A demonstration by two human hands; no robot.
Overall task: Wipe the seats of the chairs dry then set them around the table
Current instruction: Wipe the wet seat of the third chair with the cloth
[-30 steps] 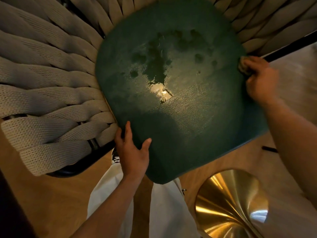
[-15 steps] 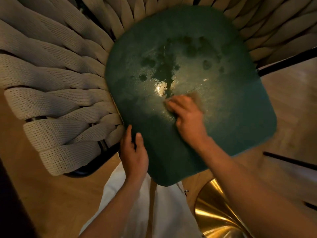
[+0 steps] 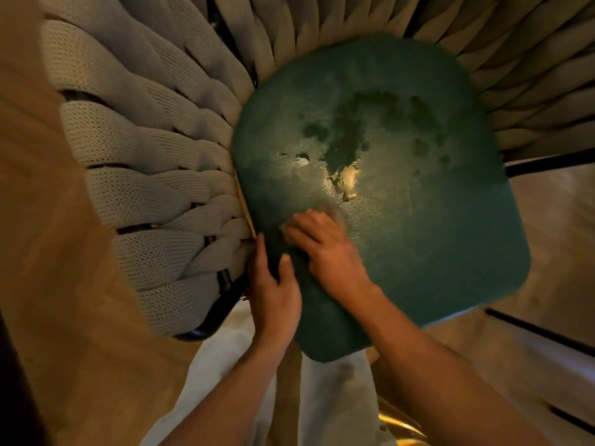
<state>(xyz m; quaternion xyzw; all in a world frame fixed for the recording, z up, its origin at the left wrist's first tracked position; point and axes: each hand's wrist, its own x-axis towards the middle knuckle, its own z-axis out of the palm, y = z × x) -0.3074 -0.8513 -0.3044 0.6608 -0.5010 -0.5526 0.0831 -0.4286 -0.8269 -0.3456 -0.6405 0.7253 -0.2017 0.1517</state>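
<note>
A dark green chair seat (image 3: 418, 239) fills the middle of the head view, with a dark wet patch (image 3: 347, 140) and a shiny puddle near its centre. My right hand (image 3: 325, 249) presses a small brownish cloth (image 3: 325, 211) flat onto the seat's near left part, fingers curled over the cloth. My left hand (image 3: 273, 291) holds the seat's left front edge, thumb on top. Most of the cloth is hidden under my fingers.
The chair's thick beige woven-rope back (image 3: 154, 175) curves round the left and far side on a black metal frame (image 3: 212, 317). Wooden floor (image 3: 64, 349) lies below. A shiny gold curved object (image 3: 396, 423) shows at the bottom, and black bars (image 3: 541, 333) at the right.
My right hand swept the cloth from the seat's right edge across the middle to its near left part. My left hand stayed on the front edge.
</note>
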